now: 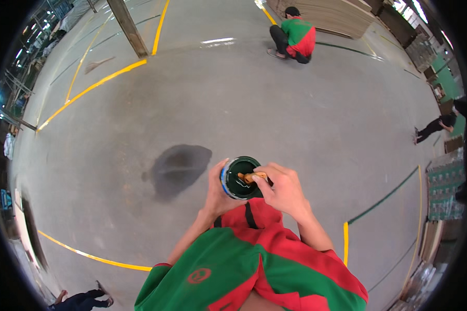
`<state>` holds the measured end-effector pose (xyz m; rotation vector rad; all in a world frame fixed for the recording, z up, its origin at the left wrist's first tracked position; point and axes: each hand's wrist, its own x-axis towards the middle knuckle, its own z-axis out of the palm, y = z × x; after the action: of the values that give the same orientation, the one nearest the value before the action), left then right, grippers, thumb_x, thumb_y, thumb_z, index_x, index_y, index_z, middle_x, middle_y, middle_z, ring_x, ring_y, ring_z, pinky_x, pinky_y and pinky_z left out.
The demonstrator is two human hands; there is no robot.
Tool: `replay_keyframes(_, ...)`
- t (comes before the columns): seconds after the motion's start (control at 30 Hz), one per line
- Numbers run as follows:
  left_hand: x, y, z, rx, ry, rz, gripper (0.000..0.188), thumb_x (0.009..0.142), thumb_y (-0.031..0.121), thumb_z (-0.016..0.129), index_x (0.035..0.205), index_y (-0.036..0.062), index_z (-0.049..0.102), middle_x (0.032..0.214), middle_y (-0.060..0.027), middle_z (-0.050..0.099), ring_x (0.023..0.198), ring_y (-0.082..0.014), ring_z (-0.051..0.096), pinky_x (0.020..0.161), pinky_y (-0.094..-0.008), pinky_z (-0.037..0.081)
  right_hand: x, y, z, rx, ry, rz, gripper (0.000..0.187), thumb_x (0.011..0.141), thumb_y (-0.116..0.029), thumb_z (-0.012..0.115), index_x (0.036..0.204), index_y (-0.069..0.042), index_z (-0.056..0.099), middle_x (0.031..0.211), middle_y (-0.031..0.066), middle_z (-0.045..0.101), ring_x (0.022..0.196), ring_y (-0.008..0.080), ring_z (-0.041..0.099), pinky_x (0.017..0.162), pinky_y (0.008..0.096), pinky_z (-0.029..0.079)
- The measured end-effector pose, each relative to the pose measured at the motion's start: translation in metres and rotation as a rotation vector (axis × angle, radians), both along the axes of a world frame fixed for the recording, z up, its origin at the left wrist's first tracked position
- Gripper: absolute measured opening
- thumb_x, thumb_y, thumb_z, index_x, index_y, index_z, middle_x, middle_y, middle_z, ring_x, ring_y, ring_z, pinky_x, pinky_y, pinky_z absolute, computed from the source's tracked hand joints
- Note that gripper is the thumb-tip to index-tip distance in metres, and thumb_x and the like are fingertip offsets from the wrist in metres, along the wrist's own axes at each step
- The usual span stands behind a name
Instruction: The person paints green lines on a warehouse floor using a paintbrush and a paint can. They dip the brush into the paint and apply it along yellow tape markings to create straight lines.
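Note:
My left hand (216, 191) is wrapped round the side of an open paint can (224, 175) with a blue patch on its outside. Dark green paint (240, 167) shows inside it, with light glinting off the surface. In my right hand (283, 191), pinched between thumb and fingers, is what looks like a paintbrush (248, 178) with an orange-brown wooden handle. It slants down into the can, and its lower end cannot be seen. Both hands are close together in front of my body, above the grey floor.
A dark wet-looking stain (180, 166) marks the floor at left. Yellow lines (96, 97) and green lines (381, 201) cross the concrete. A person (298, 37) squats ahead near stacked boards (324, 18). Another person (437, 127) is at right, one more at lower left. A post (127, 28) stands far left.

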<state>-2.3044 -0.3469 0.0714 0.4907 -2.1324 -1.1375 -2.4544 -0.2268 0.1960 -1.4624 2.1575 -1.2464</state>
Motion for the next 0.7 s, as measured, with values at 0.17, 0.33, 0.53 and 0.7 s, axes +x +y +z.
replay_keyframes(0.17, -0.102, -0.125, -0.021, 0.049, -0.04, -0.023, 0.117, 0.054, 0.017, 0.101, 0.143, 0.0039, 0.026, 0.136, -0.016, 0.054, 0.126, -0.0271, 0.058, 0.108, -0.0399, 0.047, -0.105, -0.125, -0.025, -0.019, -0.141, 0.007, 0.012, 0.09, -0.01, 0.07, 0.096, 0.001, 0.072, 0.08, 0.0131, 0.067, 0.061, 0.0276, 0.064, 0.055, 0.0354, 0.05)
replay_keyframes(0.33, -0.219, -0.251, -0.038, 0.231, -0.006, -0.006, 0.114, 0.056, 0.02, 0.101, 0.141, 0.0038, 0.028, 0.135, -0.0143, 0.055, 0.125, -0.025, 0.058, 0.107, -0.0402, 0.047, -0.238, -0.261, -0.049, -0.077, -0.174, 0.064, 0.011, 0.089, -0.009, 0.072, 0.096, -0.001, 0.072, 0.078, 0.0115, 0.066, 0.06, 0.0255, 0.063, 0.056, 0.0349, 0.05)
replay_keyframes(0.53, -0.342, -0.397, -0.004, 0.148, 0.023, 0.054, 0.111, 0.059, 0.02, 0.1, 0.141, 0.0024, 0.027, 0.135, -0.0148, 0.054, 0.125, -0.0253, 0.057, 0.107, -0.0415, 0.045, -0.373, -0.428, -0.022, -0.173, -0.126, 0.169, 0.011, 0.086, -0.009, 0.073, 0.094, -0.002, 0.071, 0.082, 0.0111, 0.067, 0.067, 0.0296, 0.064, 0.061, 0.038, 0.053)
replay_keyframes(0.7, -0.449, -0.541, -0.031, 0.077, 0.024, 0.159, 0.109, 0.059, 0.022, 0.1, 0.14, 0.0024, 0.029, 0.134, -0.0163, 0.053, 0.123, -0.0278, 0.057, 0.105, -0.0433, 0.047, -0.478, -0.574, -0.041, -0.167, -0.065, 0.276, 0.014, 0.086, -0.007, 0.072, 0.098, -0.001, 0.07, 0.093, 0.0119, 0.069, 0.083, 0.031, 0.067, 0.07, 0.04, 0.055)
